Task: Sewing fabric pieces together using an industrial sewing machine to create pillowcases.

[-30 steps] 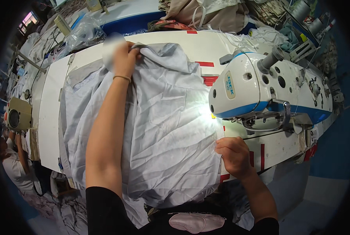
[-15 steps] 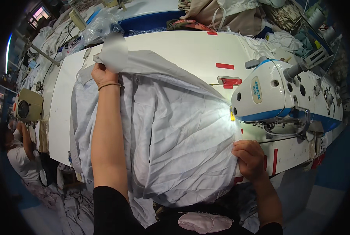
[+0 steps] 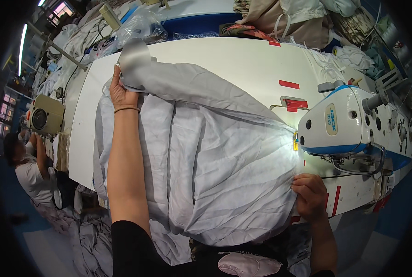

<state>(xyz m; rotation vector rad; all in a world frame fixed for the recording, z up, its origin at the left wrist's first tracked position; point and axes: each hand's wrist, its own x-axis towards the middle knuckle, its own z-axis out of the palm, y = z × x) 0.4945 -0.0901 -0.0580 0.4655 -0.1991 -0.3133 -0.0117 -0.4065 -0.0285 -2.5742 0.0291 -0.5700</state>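
A large pale grey piece of cloth [image 3: 243, 180] is spread over the white sewing table, with folds running toward the lit needle area of a white and blue sewing machine [image 3: 333, 122]. At the cloth's far left corner my left hand [image 3: 124, 95] is closed on its edge; a blurred patch partly covers the fingertips. My right hand [image 3: 311, 196] pinches the near right edge of the cloth, just in front of the machine head. Between the hands the far edge of the cloth is folded over and stretches to the needle, which is hidden by glare.
Red tape strips [image 3: 289, 84] mark the white tabletop [image 3: 233, 60]. Clear plastic bags [image 3: 141, 27] and heaped garments [image 3: 303, 18] lie along the far side. At left, another person [image 3: 35, 171] sits by a beige machine [image 3: 46, 114]. More cloth [image 3: 95, 244] is piled below.
The whole view has shifted, so the table and machine appear farther right. Against the table, my left hand has moved slightly left with the cloth edge. My right hand keeps its pinch.
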